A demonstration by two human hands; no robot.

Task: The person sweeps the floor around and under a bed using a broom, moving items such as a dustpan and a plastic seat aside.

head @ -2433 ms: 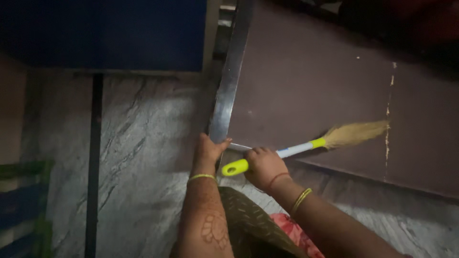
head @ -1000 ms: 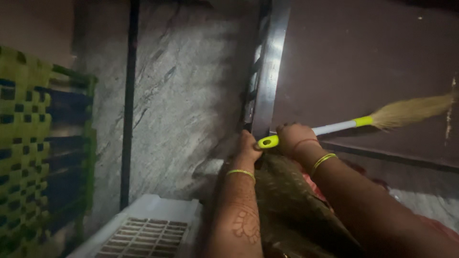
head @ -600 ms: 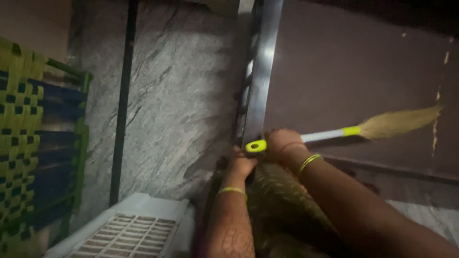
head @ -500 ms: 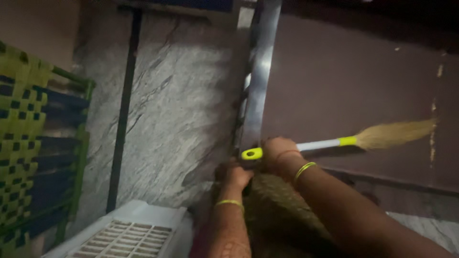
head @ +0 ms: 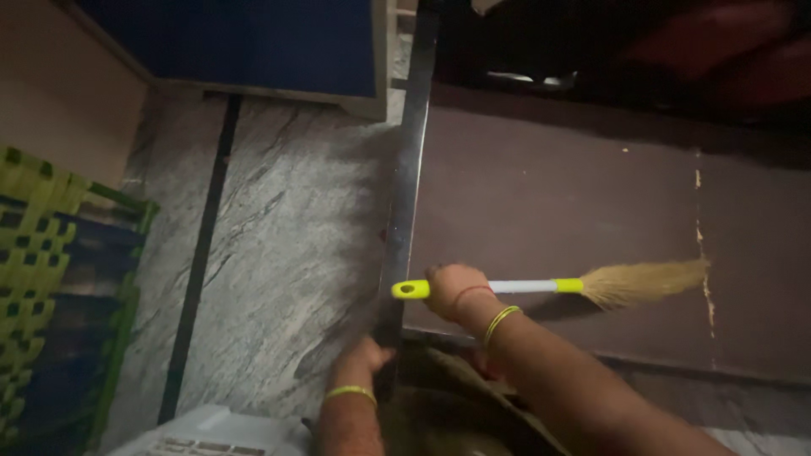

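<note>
A short broom (head: 549,287) is being gripped by the right hand (head: 452,291), whose fingers are being kept curled tight around the white handle just behind its yellow end cap. The handle is being held nearly level, and the straw bristles are being pressed against the brown panel (head: 591,194) to the right of the upright metal bar (head: 405,203). That bar is being grasped near its lower end by the left hand (head: 361,359); the fingers appear wrapped about it, though how tightly cannot be told in the dim light.

Judging from how things lie, the sweeping is being carried out somewhere mid-course: the bristles are resting near a pale vertical seam on the panel, and a few light specks are showing above them, so some cleaning seems left. No gathered heap of dust is showing.

Left of the bar, grey marble floor (head: 279,253) is lying, and further left a green-and-blue woven chair (head: 51,287) is standing. A white slatted crate (head: 211,431) is sitting below, just left of the bar's foot.
</note>
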